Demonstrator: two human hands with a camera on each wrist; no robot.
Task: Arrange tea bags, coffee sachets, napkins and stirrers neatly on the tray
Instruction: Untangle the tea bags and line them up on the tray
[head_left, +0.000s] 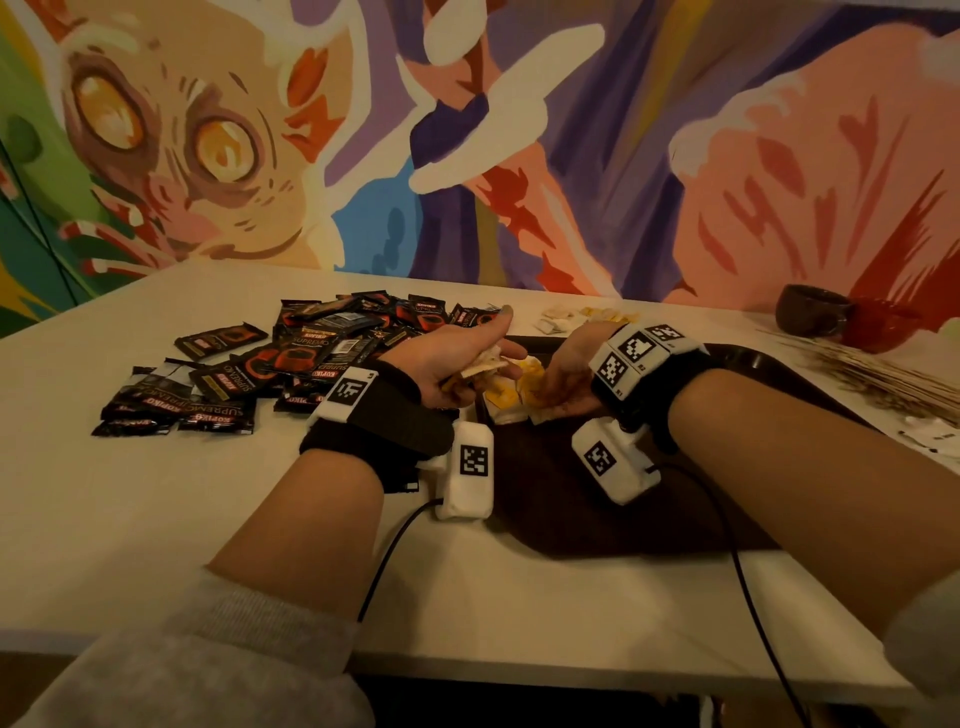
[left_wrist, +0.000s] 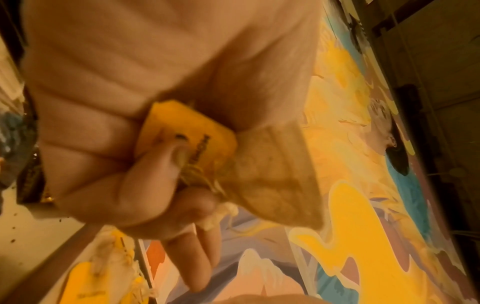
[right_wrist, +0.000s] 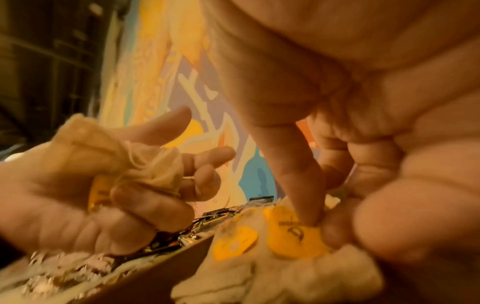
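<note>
Only a small cluster of tea bags (head_left: 511, 397) has been laid at the tray's (head_left: 582, 514) far left corner, where a yellow tag (right_wrist: 296, 238) is pinched by the right hand (head_left: 569, 379). A bunch of tea bags (left_wrist: 272, 174) is gripped in the curled left hand (head_left: 457, 364) above the tray's left edge. The coffee sachets (head_left: 291, 358) remain heaped on the table (head_left: 182, 509) left of the tray, and the stirrers (head_left: 872, 374) lie toward the table's right edge, so most of the arranging is judged undone.

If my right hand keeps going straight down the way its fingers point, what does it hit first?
Most likely the tea bags lying on the tray: the right hand has a fingertip at a yellow tag there already, though blur hides whether it touches.
</note>
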